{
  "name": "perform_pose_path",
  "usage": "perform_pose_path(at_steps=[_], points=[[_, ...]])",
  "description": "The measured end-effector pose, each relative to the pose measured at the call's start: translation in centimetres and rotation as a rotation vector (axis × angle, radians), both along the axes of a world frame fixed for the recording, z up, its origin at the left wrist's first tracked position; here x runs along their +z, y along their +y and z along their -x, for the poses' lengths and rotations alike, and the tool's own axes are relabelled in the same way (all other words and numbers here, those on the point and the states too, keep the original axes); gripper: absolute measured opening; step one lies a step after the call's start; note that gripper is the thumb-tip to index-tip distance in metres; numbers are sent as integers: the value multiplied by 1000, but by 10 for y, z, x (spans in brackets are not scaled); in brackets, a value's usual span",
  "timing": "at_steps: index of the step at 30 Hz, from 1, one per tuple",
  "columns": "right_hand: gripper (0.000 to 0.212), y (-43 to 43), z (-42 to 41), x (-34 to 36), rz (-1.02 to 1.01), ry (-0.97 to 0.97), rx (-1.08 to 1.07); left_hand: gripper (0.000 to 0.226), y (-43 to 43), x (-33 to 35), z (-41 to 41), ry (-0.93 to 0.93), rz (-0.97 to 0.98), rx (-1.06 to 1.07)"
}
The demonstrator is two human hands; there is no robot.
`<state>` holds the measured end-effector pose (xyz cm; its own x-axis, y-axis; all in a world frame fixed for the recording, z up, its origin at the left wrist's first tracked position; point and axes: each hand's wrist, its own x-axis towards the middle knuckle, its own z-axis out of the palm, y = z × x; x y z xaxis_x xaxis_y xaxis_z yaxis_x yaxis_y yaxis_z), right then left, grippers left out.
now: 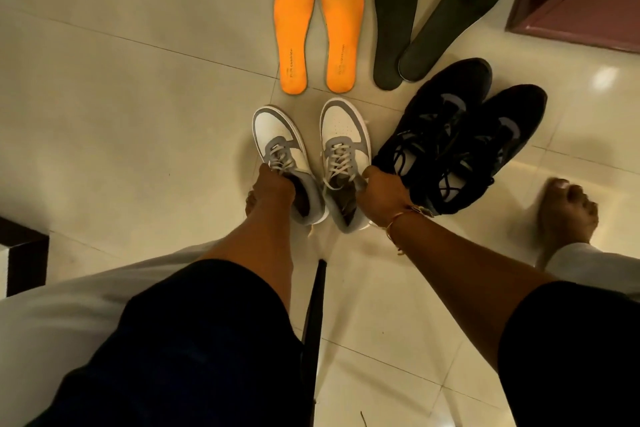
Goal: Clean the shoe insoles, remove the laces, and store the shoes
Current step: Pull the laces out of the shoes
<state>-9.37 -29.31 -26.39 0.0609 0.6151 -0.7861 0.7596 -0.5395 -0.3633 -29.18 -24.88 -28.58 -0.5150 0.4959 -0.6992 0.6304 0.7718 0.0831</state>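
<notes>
Our left hand (273, 185) reaches down to the left white sneaker (277, 146), its fingers hooked into the shoe's opening and curled round the collar. Our right hand (379, 189) grips the right white sneaker (346, 135) at the top of its tongue, fingers closed on it. Both sneakers stand side by side on the tiled floor (138, 114), toes pointing far, grey laces threaded. Just beyond them lie two orange insoles (294, 28), flat and parallel. To their right lie two dark insoles (394, 17), the right one angled so that its heel overlaps the other. A pair of black shoes (446, 121) sits touching the right sneaker, laces in. A gold bracelet (401, 218) circles our right wrist. Our bare foot (568, 215) rests on the floor at the right.
</notes>
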Motion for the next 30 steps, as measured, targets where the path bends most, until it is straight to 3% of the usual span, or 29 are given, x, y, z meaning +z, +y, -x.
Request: perform_pose_path(at_steps=[3,8,18,23,30], points=[[33,-2,-7,-2,-18,30,14,20,-3,-3,8,70,10,-73],[30,-1,-18,9,-6,53,54,21,-1,4,5,67,-112,-13],[34,38,-38,106,-115,103,149,22,24,121,-32,65,-293,-95],[39,55,-54,196,-233,111,210,20,34,216,-78,-60,-485,-242],[35,53,-85,310,-513,-68,-30,30,25,324,-122,-392,-834,-429]])
